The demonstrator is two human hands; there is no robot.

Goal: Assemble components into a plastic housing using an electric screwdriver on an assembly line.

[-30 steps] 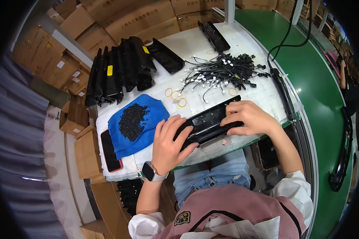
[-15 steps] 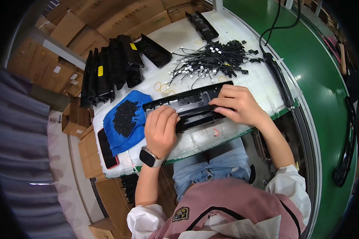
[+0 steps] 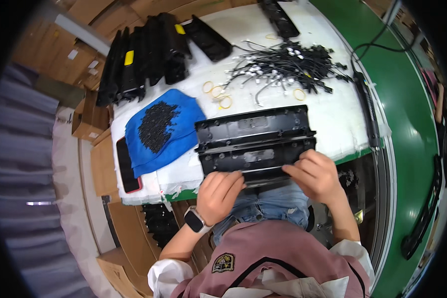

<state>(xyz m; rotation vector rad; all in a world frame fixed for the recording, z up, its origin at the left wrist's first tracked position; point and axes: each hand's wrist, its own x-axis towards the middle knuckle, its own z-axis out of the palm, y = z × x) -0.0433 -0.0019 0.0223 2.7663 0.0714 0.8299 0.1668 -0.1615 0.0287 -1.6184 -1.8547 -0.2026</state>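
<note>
Black plastic is seen in two long housings set side by side: the far housing [image 3: 285, 121] beyond both hands, the near housing [image 3: 218, 162] between the left hand [image 3: 216, 197] and right hand [image 3: 319, 178]. Fingers are bent at its near edge; whether it is grasped cannot be told.

Cables [image 3: 305, 64] lie behind the trays [image 3: 279, 125], cloth [image 3: 183, 135] left, perhaps touching.

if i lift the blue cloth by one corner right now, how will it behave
The blue cloth would probably flop rather than stay flat, since it lies creased and thin-looking on the table. The small black pieces would likely slide off and scatter, being heaped loose on top with no rim around them.
</note>
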